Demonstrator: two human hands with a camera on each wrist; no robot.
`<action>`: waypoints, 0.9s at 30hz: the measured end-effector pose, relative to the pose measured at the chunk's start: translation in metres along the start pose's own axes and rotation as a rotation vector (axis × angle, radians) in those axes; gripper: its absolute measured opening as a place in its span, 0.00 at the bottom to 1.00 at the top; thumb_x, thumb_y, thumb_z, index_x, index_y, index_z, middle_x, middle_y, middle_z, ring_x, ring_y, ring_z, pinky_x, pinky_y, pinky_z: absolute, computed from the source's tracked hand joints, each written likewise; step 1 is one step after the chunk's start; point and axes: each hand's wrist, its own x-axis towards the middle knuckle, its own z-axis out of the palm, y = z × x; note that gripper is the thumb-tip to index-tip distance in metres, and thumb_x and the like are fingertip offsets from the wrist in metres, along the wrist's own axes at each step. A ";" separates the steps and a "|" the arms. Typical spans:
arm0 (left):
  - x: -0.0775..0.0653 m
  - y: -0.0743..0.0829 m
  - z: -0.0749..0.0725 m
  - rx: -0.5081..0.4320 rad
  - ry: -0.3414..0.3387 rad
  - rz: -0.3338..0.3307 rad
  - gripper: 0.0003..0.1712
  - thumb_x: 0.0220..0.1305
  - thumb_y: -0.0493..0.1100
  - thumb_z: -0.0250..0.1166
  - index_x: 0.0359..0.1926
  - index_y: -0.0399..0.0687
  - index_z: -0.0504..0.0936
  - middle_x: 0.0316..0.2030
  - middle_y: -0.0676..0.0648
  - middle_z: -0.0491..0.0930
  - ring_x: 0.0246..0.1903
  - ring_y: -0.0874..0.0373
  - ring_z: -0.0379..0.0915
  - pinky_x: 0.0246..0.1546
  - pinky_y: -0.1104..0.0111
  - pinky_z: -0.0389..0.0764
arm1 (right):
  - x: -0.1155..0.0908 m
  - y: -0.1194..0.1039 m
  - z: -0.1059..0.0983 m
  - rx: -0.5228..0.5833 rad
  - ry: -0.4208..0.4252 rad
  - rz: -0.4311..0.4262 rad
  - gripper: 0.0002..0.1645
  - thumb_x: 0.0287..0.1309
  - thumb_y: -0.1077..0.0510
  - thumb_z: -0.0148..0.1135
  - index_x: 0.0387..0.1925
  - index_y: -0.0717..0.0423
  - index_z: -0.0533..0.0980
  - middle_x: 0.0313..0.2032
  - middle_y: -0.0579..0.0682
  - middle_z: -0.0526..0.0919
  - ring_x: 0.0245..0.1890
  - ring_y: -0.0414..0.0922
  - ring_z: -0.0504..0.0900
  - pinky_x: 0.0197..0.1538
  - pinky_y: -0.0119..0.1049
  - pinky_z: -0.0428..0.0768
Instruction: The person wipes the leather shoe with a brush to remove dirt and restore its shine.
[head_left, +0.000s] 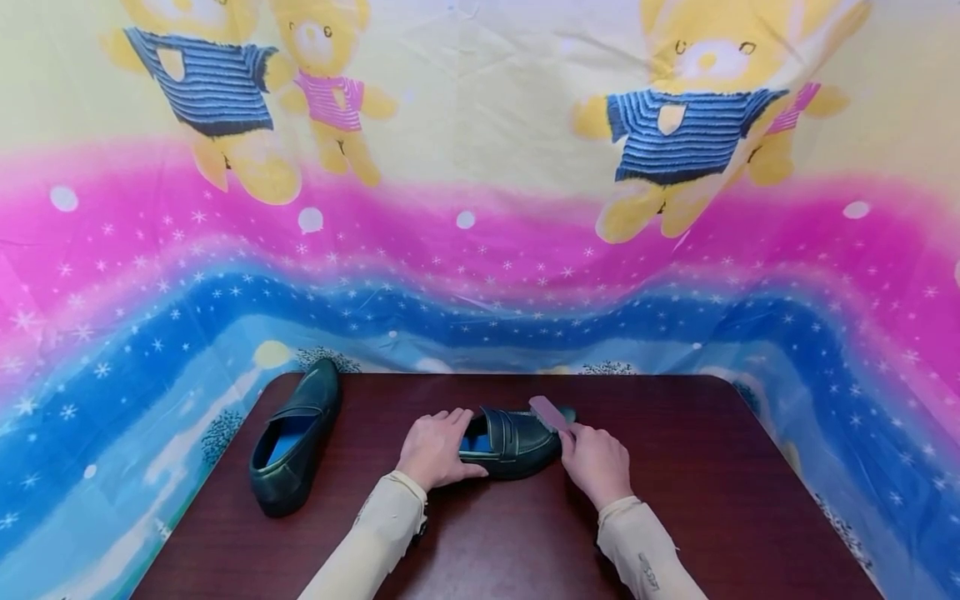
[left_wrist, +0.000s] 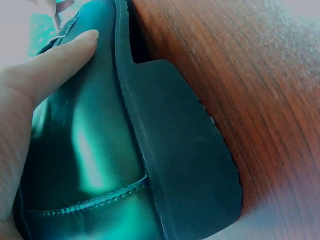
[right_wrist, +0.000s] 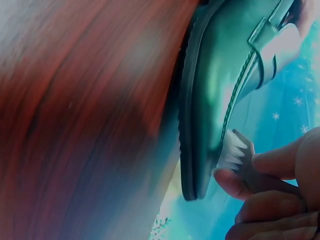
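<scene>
Right now the loafer (head_left: 528, 439) sits upright on the table (head_left: 480, 542), between the two hands, its toe pointing to the person's right. The left hand (head_left: 435, 450) grips it round the heel end, with the thumb (left_wrist: 65, 62) along the near side and the fingers over the far side. The right hand (head_left: 597, 464) pinches the brush (head_left: 549, 414) between thumb and finger, the other fingers curled below. White bristles (right_wrist: 231, 151) touch the upper at the stitched seam, near the toe. A strap (head_left: 504, 435) crosses the loafer, and a blue insole (head_left: 474, 443) shows in its opening. Well apart, by the table's left edge, stands a second loafer (head_left: 306, 457), also dark green, its toe towards the far edge. Pale sleeves (head_left: 645, 542) cover both forearms. Behind the table hangs a cloth (head_left: 420, 250) printed with bears (head_left: 675, 133)
</scene>
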 end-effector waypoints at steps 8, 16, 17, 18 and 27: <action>-0.001 0.000 0.000 0.013 -0.003 -0.003 0.58 0.51 0.84 0.64 0.72 0.53 0.72 0.68 0.48 0.78 0.65 0.49 0.76 0.64 0.56 0.78 | 0.002 0.009 -0.005 -0.037 0.045 0.031 0.14 0.69 0.52 0.63 0.43 0.58 0.86 0.25 0.56 0.85 0.20 0.51 0.78 0.22 0.47 0.75; -0.002 0.001 -0.001 0.009 -0.011 -0.007 0.58 0.51 0.84 0.64 0.73 0.52 0.72 0.68 0.48 0.77 0.65 0.49 0.76 0.64 0.55 0.78 | -0.001 -0.006 -0.008 0.090 -0.059 0.047 0.17 0.74 0.51 0.59 0.47 0.59 0.84 0.20 0.50 0.78 0.20 0.46 0.74 0.24 0.42 0.72; -0.002 0.000 -0.001 0.010 -0.007 -0.006 0.58 0.51 0.84 0.64 0.72 0.52 0.72 0.68 0.48 0.77 0.65 0.49 0.76 0.63 0.55 0.79 | -0.001 -0.009 -0.007 0.135 -0.090 0.047 0.16 0.75 0.51 0.58 0.46 0.58 0.84 0.18 0.48 0.74 0.19 0.46 0.72 0.24 0.41 0.70; -0.002 0.000 -0.001 0.009 -0.003 -0.006 0.58 0.51 0.84 0.64 0.72 0.52 0.73 0.68 0.48 0.78 0.65 0.49 0.77 0.63 0.55 0.79 | -0.001 -0.013 -0.007 0.178 -0.120 0.047 0.16 0.75 0.51 0.57 0.46 0.58 0.84 0.17 0.48 0.72 0.18 0.45 0.71 0.24 0.40 0.68; -0.002 0.001 0.001 -0.014 -0.002 -0.010 0.57 0.51 0.83 0.65 0.72 0.53 0.73 0.68 0.48 0.78 0.65 0.49 0.77 0.64 0.55 0.78 | 0.002 -0.030 -0.002 0.268 -0.207 0.053 0.18 0.75 0.49 0.58 0.53 0.55 0.85 0.15 0.46 0.68 0.16 0.44 0.68 0.24 0.37 0.66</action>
